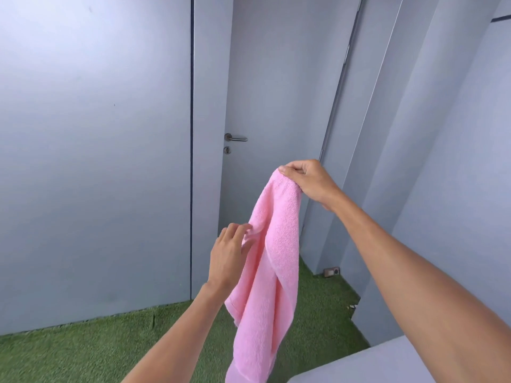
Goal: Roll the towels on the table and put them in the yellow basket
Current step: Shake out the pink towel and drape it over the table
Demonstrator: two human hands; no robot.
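The towel [266, 275] is pink terry cloth, unrolled, and hangs in the air in loose vertical folds. A stitched border band runs along one long edge. The upper end is bunched and narrow; the cloth widens toward the bottom, and its lower end passes out of view at the bottom edge of the frame. One lower corner hangs free on the left side of the cloth.

The right hand [307, 179] is raised in front of the person and grips the top end of the towel, with the thumb and curled fingers closed around the bunched cloth. The left hand [229, 254] sits lower and just beside the towel's left edge. Its fingers are fairly straight and touch a fold of the cloth; the frame is blurred here, so a pinch cannot be confirmed.

The towel hangs clear of all surfaces. The table [387, 363] shows only as a grey corner at the bottom right, under the right forearm, near the towel's lower part but apart from it. Green turf [83, 346] covers the floor below and to the left of the arms. A grey door [276, 92] with a lever handle [236, 138] stands behind the towel, well apart from it, with grey wall panels on both sides. A small socket [331, 271] sits low on the wall to the right of the towel.
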